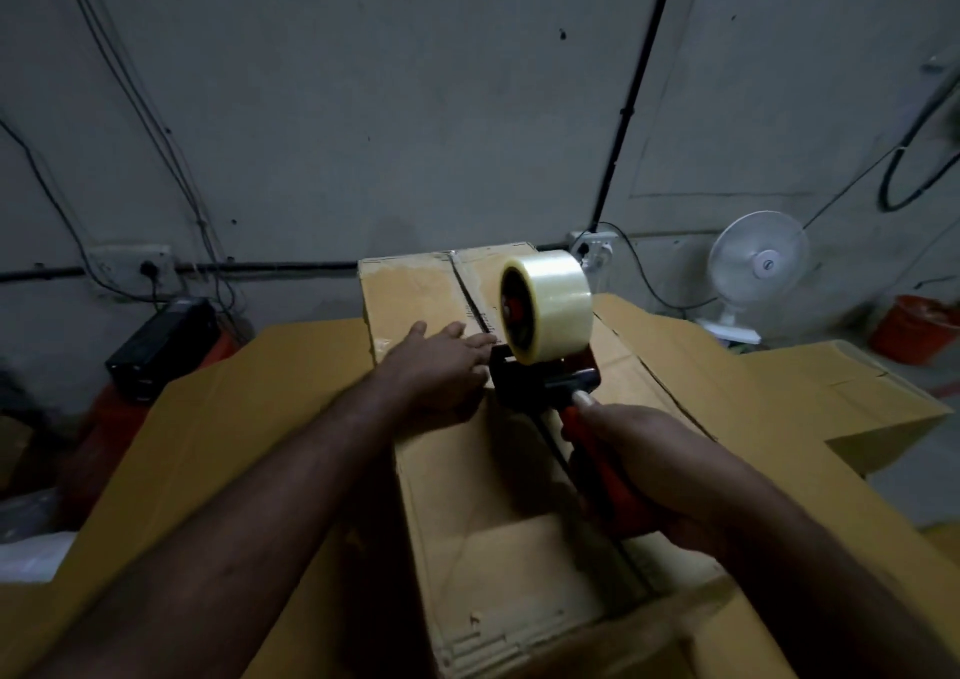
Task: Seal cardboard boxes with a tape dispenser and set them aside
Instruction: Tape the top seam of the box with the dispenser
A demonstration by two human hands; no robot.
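While I work the seam, step: taping the cardboard box [498, 496] shut, dispenser about midway along its top.
Right hand [644, 460]: fingers wrapped round the red handle of the tape dispenser [545, 366], which sits on the seam [470, 293].
Left hand [441, 366]: flat, fingers straight, pressing the flap just beside the dispenser.
Next: I judge a steady, straight run along the seam, then a clean cut.
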